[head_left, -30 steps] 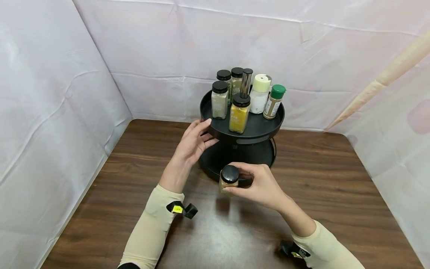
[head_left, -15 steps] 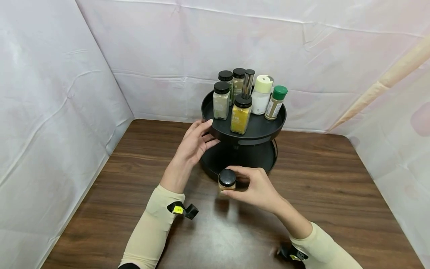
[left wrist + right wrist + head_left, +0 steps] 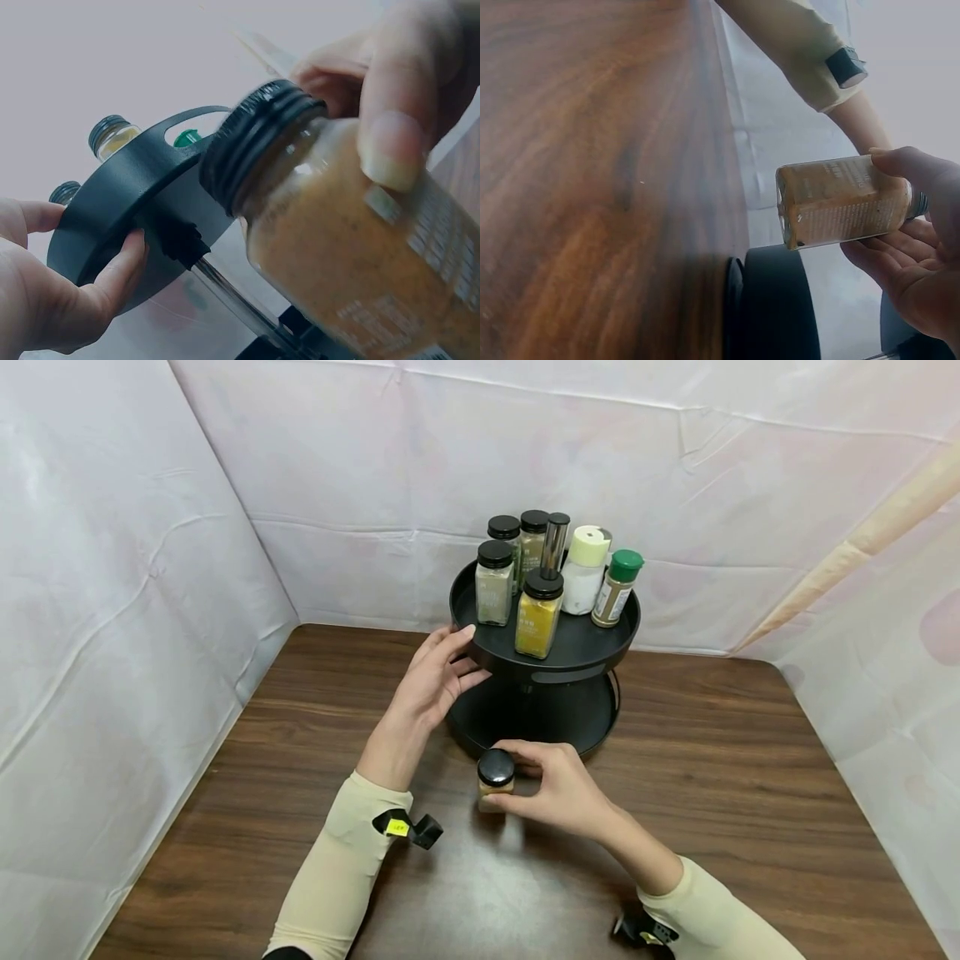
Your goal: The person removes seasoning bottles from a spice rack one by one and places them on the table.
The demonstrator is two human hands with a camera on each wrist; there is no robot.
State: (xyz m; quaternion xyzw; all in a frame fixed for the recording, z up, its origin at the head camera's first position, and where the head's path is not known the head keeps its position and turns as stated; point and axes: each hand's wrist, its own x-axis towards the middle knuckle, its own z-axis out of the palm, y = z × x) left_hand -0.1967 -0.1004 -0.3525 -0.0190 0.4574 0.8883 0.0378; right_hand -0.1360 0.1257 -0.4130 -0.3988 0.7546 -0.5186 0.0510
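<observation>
My right hand [image 3: 561, 789] holds a square glass spice jar [image 3: 496, 768] by its sides, between thumb and fingers. The jar has a black lid and orange-brown powder, and stands upright in front of the two-tier black rack [image 3: 491, 658]. In the right wrist view the jar's base [image 3: 784, 206] is off the table. My left hand [image 3: 433, 681] grips the left rim of the upper tier, thumb above and fingers beneath, as the left wrist view also shows. On that tier, a jar of yellow powder [image 3: 537, 622] is nearest the front.
Also on the upper tier are a jar of pale powder [image 3: 494, 589], several other black-topped containers, a white bottle [image 3: 582, 585] and a green-capped shaker [image 3: 618, 585]. The lower tier [image 3: 540, 722] sits on the brown wooden table [image 3: 735, 760]. White sheeting [image 3: 337, 460] surrounds the table.
My right hand has shifted the spice jar slightly left and toward me, away from the rack. The left hand stays at the upper tier's rim, and the rack stands as before.
</observation>
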